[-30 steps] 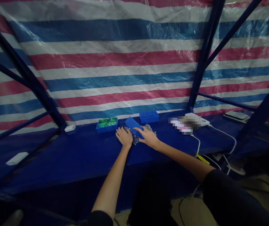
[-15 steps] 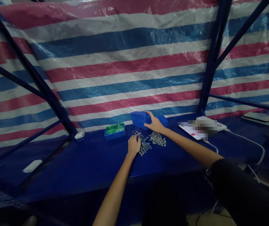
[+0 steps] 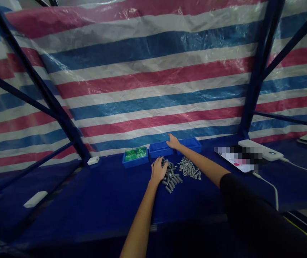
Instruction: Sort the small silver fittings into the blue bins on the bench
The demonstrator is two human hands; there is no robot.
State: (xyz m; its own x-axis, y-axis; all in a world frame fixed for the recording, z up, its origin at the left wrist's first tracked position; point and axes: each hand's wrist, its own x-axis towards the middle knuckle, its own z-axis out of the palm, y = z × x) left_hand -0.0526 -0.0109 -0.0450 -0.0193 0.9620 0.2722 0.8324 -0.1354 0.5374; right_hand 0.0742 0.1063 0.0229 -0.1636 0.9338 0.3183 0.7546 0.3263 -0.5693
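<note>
My left hand [image 3: 158, 169] rests at the left edge of a heap of larger grey metal cylinders [image 3: 172, 178], its fingers spread and touching some of them. Over the right end of an upright blue bin [image 3: 161, 154] is my right hand [image 3: 173, 142], thumb and index finger apart. Whether it still touches the bin's rim I cannot tell. A second blue bin [image 3: 193, 144] stands just right of it, partly behind my forearm. Beside the cylinders lies a heap of smaller grey metal pieces [image 3: 189, 167].
To the left stands a blue bin [image 3: 135, 163] holding green pieces. A phone [image 3: 234, 160] and a white power bank [image 3: 260, 149] with cables lie on the right of the blue table [image 3: 102, 193]. A small white block [image 3: 93, 160] sits near the left post.
The blue bin, tilted up in my right hand before, now stands upright between the other two bins. My right hand's grip has loosened. My left hand's fingers have spread at the cylinders.
</note>
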